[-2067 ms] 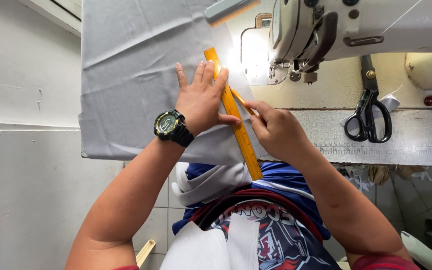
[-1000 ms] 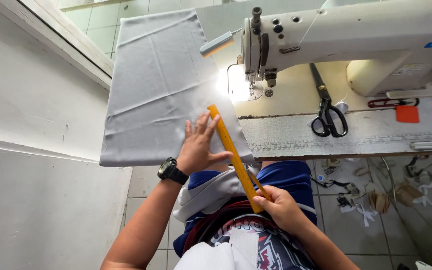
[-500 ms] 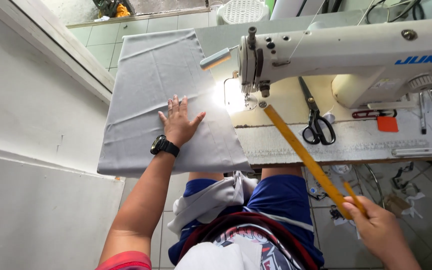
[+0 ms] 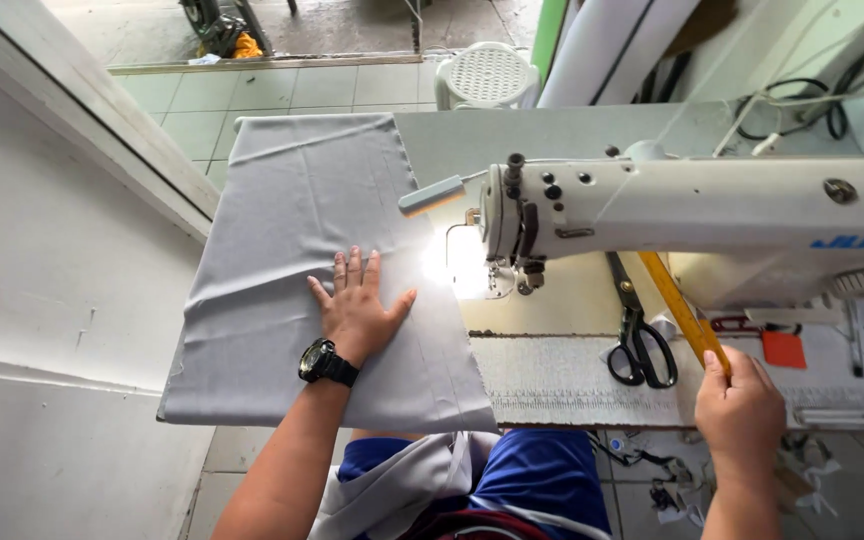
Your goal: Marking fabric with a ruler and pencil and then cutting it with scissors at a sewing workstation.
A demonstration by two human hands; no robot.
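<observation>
Pressing flat on a sheet of grey fabric (image 4: 292, 250), the left hand (image 4: 357, 312) lies palm down with its fingers spread wide, gripping nothing. A black wristwatch (image 4: 327, 362) sits on that wrist. The fabric covers the left part of the sewing surface (image 4: 552, 385), its near edge hanging just over the front, its far edge reaching toward the tiled floor (image 4: 282, 90) beyond.

To the right, the right hand (image 4: 742, 415) is closed around the near end of a yellow ruler (image 4: 680, 305), thumb on top. The ruler slants up and away from the hand, and its far end passes behind the arm of the white sewing machine (image 4: 692, 205). A lamp glows brightly beside the needle area, just right of the fabric's edge.

Black scissors (image 4: 637, 345) lie on the surface between the two hands, handles toward the person, close to the ruler but not clearly touching it. A small red tag (image 4: 782, 350) lies just beyond the right hand. A white plastic chair (image 4: 487, 75) stands past the surface.
</observation>
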